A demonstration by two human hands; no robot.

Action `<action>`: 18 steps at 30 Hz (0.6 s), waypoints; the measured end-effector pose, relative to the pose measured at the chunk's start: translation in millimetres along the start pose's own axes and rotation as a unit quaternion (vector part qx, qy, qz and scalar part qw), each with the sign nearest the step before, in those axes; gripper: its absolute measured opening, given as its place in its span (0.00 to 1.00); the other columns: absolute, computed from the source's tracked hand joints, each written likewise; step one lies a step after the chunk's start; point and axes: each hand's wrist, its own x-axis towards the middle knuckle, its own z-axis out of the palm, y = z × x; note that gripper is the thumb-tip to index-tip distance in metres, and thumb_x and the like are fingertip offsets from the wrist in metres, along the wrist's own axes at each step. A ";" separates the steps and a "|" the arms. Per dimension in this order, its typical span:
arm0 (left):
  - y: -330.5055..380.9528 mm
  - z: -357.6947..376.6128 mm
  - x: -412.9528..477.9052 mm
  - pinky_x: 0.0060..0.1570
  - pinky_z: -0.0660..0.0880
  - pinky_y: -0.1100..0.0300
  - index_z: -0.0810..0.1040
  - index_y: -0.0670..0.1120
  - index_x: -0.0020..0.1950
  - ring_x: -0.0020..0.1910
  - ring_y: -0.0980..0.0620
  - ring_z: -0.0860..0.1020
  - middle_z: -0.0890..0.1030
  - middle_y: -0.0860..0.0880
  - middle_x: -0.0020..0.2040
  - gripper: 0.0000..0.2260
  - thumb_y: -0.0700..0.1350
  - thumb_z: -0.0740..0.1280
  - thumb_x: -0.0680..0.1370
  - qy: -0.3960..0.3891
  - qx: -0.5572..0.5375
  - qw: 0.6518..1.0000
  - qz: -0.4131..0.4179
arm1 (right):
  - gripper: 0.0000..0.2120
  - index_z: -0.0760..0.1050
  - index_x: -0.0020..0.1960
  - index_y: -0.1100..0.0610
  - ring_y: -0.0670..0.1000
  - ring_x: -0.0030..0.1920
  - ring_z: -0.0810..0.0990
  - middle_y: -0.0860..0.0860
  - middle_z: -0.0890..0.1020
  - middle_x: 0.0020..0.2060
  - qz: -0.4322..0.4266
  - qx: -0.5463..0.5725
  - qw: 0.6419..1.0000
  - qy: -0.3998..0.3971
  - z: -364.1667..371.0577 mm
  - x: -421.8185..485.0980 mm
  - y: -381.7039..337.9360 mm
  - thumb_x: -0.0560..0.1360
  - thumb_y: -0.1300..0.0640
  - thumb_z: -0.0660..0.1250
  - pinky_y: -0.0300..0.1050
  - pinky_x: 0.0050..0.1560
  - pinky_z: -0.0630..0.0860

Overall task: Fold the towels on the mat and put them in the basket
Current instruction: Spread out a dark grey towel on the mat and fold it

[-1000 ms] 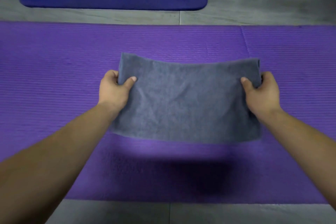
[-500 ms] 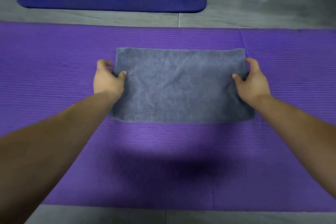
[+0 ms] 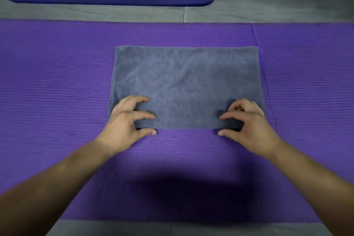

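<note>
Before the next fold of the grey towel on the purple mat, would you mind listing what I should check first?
1. The grey towel lies flat on the purple mat: ok.
2. Towel edges straight, no bunching: ok.
3. The left hand is at the near left corner: ok.
4. The right hand is at the near right corner: ok.
5. The fingers truly pinch the near edge: cannot tell; they touch it, but the edge is not lifted.
6. Where the basket is: cannot tell, out of view.
</note>
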 end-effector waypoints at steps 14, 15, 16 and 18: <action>7.1 -6.7 1.8 0.63 0.67 0.51 0.87 0.58 0.49 0.63 0.48 0.74 0.78 0.53 0.62 0.17 0.66 0.68 0.69 -0.001 0.036 0.999 -0.024 | 0.12 0.86 0.48 0.49 0.51 0.49 0.74 0.45 0.75 0.49 0.012 -0.045 0.999 0.003 -0.4 -0.8 -3.8 0.66 0.49 0.82 0.59 0.55 0.73; 6.9 -8.4 1.5 0.60 0.69 0.50 0.87 0.57 0.48 0.61 0.47 0.75 0.78 0.53 0.59 0.15 0.63 0.67 0.71 0.005 0.043 0.999 -0.015 | 0.11 0.86 0.49 0.49 0.51 0.48 0.74 0.45 0.76 0.49 0.005 -0.047 0.999 -0.002 -1.5 -0.6 -3.0 0.68 0.47 0.80 0.59 0.55 0.73; 6.7 -9.9 0.9 0.58 0.69 0.50 0.87 0.56 0.48 0.59 0.47 0.75 0.78 0.53 0.57 0.14 0.62 0.67 0.72 0.011 0.054 0.998 -0.005 | 0.11 0.86 0.49 0.49 0.51 0.48 0.75 0.45 0.76 0.49 -0.002 -0.049 0.999 -0.003 -2.7 -0.1 -2.4 0.70 0.45 0.76 0.59 0.54 0.73; 7.6 -12.8 0.3 0.55 0.67 0.53 0.86 0.55 0.49 0.56 0.49 0.75 0.78 0.54 0.54 0.14 0.60 0.65 0.74 0.013 0.078 0.997 0.010 | 0.13 0.85 0.48 0.51 0.53 0.47 0.76 0.45 0.76 0.48 -0.008 -0.054 0.998 -0.003 -5.2 1.6 -2.8 0.74 0.43 0.68 0.58 0.52 0.74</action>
